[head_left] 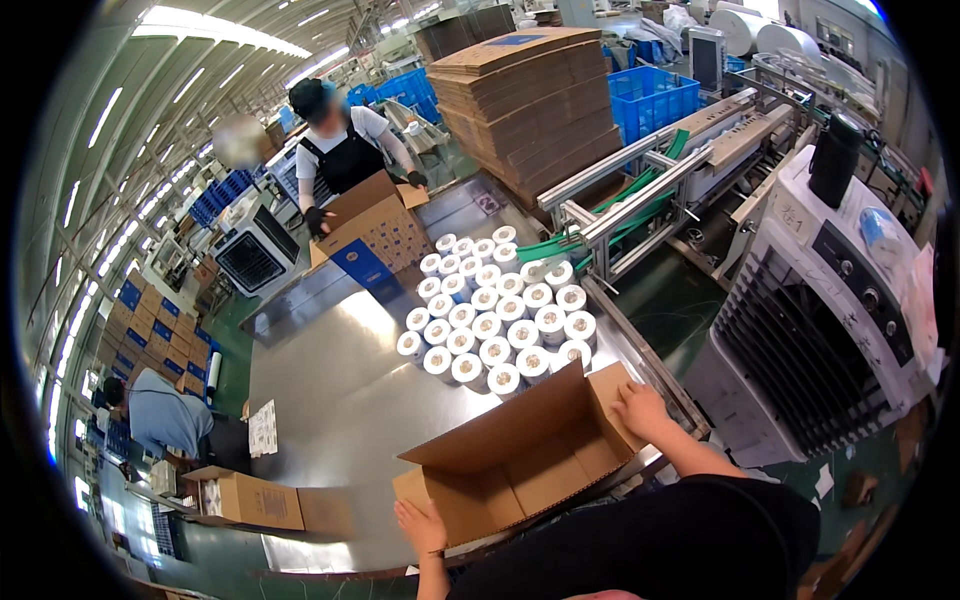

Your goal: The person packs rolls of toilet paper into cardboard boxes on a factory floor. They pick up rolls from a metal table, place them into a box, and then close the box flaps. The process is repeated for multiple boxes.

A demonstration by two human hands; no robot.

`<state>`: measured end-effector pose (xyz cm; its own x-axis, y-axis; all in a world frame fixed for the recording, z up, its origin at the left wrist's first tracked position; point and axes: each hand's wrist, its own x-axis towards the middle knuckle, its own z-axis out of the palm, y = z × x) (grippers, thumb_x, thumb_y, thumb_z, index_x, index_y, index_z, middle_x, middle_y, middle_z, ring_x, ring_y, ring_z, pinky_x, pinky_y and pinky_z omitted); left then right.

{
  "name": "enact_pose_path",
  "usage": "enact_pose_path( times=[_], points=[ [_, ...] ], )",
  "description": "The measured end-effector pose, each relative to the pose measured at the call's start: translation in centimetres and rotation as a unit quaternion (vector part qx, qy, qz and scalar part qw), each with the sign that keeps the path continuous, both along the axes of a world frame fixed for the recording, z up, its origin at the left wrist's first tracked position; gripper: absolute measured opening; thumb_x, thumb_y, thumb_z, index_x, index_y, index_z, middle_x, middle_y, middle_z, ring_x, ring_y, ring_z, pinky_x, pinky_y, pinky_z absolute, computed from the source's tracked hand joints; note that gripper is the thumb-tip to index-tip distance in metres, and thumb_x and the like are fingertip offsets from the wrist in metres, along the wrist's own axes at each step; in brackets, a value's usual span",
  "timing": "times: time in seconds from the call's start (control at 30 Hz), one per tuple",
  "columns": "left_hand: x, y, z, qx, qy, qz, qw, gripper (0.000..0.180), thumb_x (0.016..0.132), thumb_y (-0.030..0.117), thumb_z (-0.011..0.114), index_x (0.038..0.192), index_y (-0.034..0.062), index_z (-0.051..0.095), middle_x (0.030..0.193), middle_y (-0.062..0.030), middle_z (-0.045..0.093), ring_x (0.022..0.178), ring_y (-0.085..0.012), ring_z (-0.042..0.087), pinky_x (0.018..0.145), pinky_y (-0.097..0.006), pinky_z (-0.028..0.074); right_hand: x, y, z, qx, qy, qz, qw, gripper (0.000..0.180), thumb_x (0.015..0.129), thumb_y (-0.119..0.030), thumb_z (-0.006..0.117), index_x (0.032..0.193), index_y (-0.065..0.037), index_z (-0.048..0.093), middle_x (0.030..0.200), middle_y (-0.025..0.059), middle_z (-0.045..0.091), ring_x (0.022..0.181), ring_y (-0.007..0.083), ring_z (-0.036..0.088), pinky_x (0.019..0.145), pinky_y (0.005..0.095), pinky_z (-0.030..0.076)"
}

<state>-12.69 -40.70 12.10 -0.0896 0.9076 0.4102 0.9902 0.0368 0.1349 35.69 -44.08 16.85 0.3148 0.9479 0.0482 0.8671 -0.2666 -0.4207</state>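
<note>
An open cardboard box [521, 471] stands at the near edge of the metal table, its inside bare and its long far flap raised. My left hand [420, 527] is on its left end flap, fingers over the cardboard. My right hand [640, 411] grips the right end flap, fingers curled over it. Just beyond the box, several white rolls [487, 325] stand upright in a close group, their round ends facing up.
Across the metal table [345, 385], a gloved co-worker [345, 150] handles another open box [375, 240]. Stacked flat cardboard [530, 115] rises behind the rolls. A conveyor frame [640, 200] and an air cooler [815, 310] flank the right. Another person [170, 415] bends at left.
</note>
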Motion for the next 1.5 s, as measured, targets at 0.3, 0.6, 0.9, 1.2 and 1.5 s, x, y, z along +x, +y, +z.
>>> enact_pose_path(
  times=[0.3, 0.6, 0.9, 1.2, 1.5],
  points=[
    [-3.6, 1.4, -2.6, -0.418, -0.516, -0.076, 0.743, 0.051, 0.083, 0.016, 0.064, 0.128, -0.0021, 0.049, 0.113, -0.0166, 0.062, 0.101, -0.0239, 0.060, 0.088, -0.037, 0.048, -0.4, 4.5, -4.5, -0.084, 0.278, 0.033, 0.956, 0.065, 0.073, -0.021, 0.061, 0.133, -0.001, 0.045, 0.091, 0.0207, 0.068, 0.083, 0.0341, 0.067, 0.077, 0.0395, 0.052],
    [0.1, 7.4, 3.7, -0.199, -0.546, -0.088, 0.809, 0.041, 0.089, 0.022, 0.062, 0.124, 0.0028, 0.055, 0.119, -0.0107, 0.061, 0.107, -0.0182, 0.057, 0.091, -0.031, 0.044, -0.2, 3.0, -1.6, -0.205, 0.392, 0.105, 0.891, 0.063, 0.072, -0.007, 0.059, 0.134, -0.002, 0.046, 0.109, 0.0173, 0.065, 0.099, 0.0257, 0.063, 0.085, 0.0349, 0.050],
    [4.7, 6.5, 2.2, -0.115, -0.595, -0.099, 0.789, 0.039, 0.094, 0.037, 0.056, 0.103, -0.0008, 0.059, 0.099, -0.0125, 0.065, 0.092, -0.0215, 0.059, 0.084, -0.033, 0.045, -1.7, 9.8, -0.3, 0.139, 0.343, 0.096, 0.924, 0.065, 0.084, -0.041, 0.066, 0.129, 0.000, 0.044, 0.103, 0.0169, 0.065, 0.103, 0.0239, 0.060, 0.094, 0.0344, 0.042],
    [2.7, 8.8, -1.2, -0.123, -0.497, -0.041, 0.858, 0.068, 0.094, 0.060, 0.039, 0.084, -0.0036, 0.060, 0.083, -0.0218, 0.064, 0.081, -0.0324, 0.060, 0.075, -0.040, 0.045, 0.5, 10.9, -0.6, 0.037, 0.302, 0.020, 0.953, 0.063, 0.093, -0.057, 0.048, 0.094, 0.004, 0.066, 0.085, 0.0146, 0.068, 0.083, 0.0210, 0.061, 0.076, 0.0359, 0.046],
    [7.1, 14.5, 0.2, -0.208, -0.248, -0.011, 0.946, 0.049, 0.095, 0.040, 0.045, 0.100, -0.0052, 0.064, 0.102, -0.0247, 0.064, 0.099, -0.0387, 0.058, 0.091, -0.041, 0.045, 2.7, 14.9, -7.0, 0.026, 0.353, -0.061, 0.933, 0.040, 0.086, -0.037, 0.065, 0.088, 0.003, 0.070, 0.084, 0.0142, 0.067, 0.080, 0.0215, 0.062, 0.074, 0.0359, 0.049]
  ],
)
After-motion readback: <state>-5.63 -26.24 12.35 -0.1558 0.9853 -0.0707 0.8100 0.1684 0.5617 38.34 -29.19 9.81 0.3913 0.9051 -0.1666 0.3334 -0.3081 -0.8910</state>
